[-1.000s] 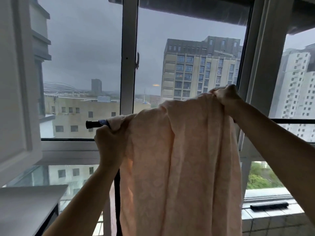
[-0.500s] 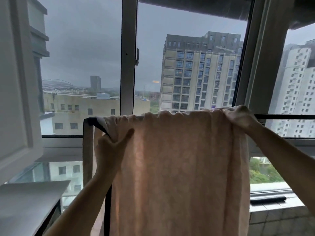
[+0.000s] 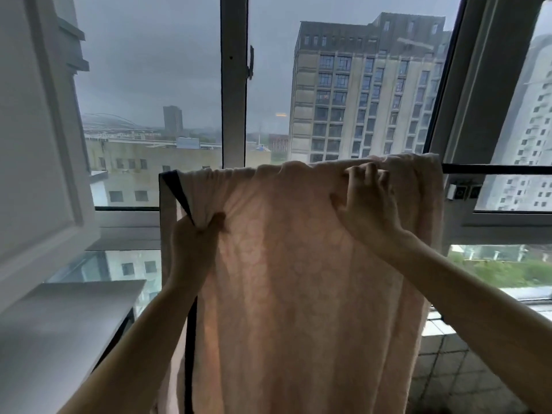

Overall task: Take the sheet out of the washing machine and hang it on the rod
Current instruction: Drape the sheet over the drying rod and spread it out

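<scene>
Head view shows the peach sheet (image 3: 298,279) draped over the horizontal rod (image 3: 495,169), which runs left-right ahead, left hand (image 3: 200,234) pinching its dark-trimmed edge lower down, right hand (image 3: 369,201) nearer the rod, seemingly gripping bunched cloth there

Peach sheet (image 3: 298,294) covers most of the dark rod (image 3: 493,169), leaving only its right stretch visible; the sheet's lower part runs off the bottom edge, and both forearms are cut off there; left hand (image 3: 195,237) fingertips are buried in folds
</scene>
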Motion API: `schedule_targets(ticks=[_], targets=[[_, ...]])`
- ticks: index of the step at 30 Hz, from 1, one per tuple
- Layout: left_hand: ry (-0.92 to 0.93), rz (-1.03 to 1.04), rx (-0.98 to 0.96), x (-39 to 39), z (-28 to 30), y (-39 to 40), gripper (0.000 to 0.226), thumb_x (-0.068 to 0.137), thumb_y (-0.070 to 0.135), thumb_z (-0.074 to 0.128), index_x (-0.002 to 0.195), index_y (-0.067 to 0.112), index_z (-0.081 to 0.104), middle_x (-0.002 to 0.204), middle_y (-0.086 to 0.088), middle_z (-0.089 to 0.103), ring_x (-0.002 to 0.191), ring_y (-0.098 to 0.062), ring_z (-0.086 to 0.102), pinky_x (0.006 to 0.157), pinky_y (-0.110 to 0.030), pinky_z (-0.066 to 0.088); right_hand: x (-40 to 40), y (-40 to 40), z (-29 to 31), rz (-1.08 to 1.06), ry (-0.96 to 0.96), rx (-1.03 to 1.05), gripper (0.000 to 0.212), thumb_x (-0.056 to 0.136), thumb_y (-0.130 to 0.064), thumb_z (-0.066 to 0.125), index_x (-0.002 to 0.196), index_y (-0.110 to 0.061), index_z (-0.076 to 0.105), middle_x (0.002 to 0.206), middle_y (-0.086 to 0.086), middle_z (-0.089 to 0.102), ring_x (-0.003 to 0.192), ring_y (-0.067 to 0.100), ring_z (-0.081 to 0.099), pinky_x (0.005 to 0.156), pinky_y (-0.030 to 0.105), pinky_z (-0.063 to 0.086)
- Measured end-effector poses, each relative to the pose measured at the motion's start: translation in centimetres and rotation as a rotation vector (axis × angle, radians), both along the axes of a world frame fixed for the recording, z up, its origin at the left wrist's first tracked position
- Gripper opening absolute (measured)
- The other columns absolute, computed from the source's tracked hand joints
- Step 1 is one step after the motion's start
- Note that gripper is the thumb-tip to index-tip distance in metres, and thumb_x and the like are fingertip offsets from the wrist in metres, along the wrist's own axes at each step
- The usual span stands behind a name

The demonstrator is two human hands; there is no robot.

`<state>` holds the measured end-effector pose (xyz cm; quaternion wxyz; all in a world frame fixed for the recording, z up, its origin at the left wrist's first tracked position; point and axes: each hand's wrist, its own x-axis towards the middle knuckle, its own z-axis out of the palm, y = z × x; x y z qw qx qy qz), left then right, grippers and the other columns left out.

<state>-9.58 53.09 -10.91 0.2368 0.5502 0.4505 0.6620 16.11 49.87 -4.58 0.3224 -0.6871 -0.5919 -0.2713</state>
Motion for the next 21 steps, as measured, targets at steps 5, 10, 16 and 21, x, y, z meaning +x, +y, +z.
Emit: schedule_targets(ticks=[5, 10, 16, 21], targets=[[0.039, -0.025, -0.071, -1.6, -2.1, -0.6, 0.022, 0.079, 0.026, 0.076, 0.061, 0.022, 0.065, 0.059, 0.005, 0.063, 0.043, -0.001, 0.055, 0.046, -0.021, 0.044, -3.5, 0.3, -3.5, 0.094, -0.04, -0.028, 0.046, 0.089, -0.053, 0.051, 0.103, -0.011, 0.059, 0.107, 0.011, 0.057, 0.099, 0.034, 0.052, 0.083, 0.043, 0.045], [0.063, -0.107, -0.227, -3.0, -6.2, -1.7, 0.023, 0.074, 0.022, 0.081, 0.06, 0.027, 0.063, 0.053, 0.011, 0.064, 0.048, -0.003, 0.058, 0.048, -0.023, 0.048, -5.7, 1.5, -8.4, 0.15, 0.106, -0.277, 0.054, 0.083, -0.07, 0.045, 0.077, -0.018, 0.058, 0.081, 0.003, 0.065, 0.079, 0.028, 0.061, 0.072, 0.037, 0.05], [0.151, -0.266, -0.362, -4.1, -10.5, -3.5, 0.018, 0.074, 0.015, 0.081, 0.074, 0.021, 0.064, 0.064, 0.017, 0.065, 0.056, 0.005, 0.062, 0.054, -0.011, 0.051, -9.6, 1.4, -13.1, 0.339, 0.374, -0.54, 0.063, 0.079, -0.076, 0.044, 0.052, -0.019, 0.037, 0.048, -0.002, 0.038, 0.046, 0.02, 0.045, 0.052, 0.029, 0.041], [0.25, -0.361, -0.474, -4.7, -14.7, -4.7, 0.012, 0.08, 0.02, 0.075, 0.085, 0.01, 0.072, 0.079, -0.002, 0.072, 0.069, -0.012, 0.069, 0.061, -0.03, 0.058, -13.7, 0.7, -14.3, 0.431, 0.472, -0.649, 0.063, 0.078, -0.076, 0.045, 0.055, -0.018, 0.035, 0.051, -0.004, 0.037, 0.048, 0.014, 0.043, 0.057, 0.029, 0.039]])
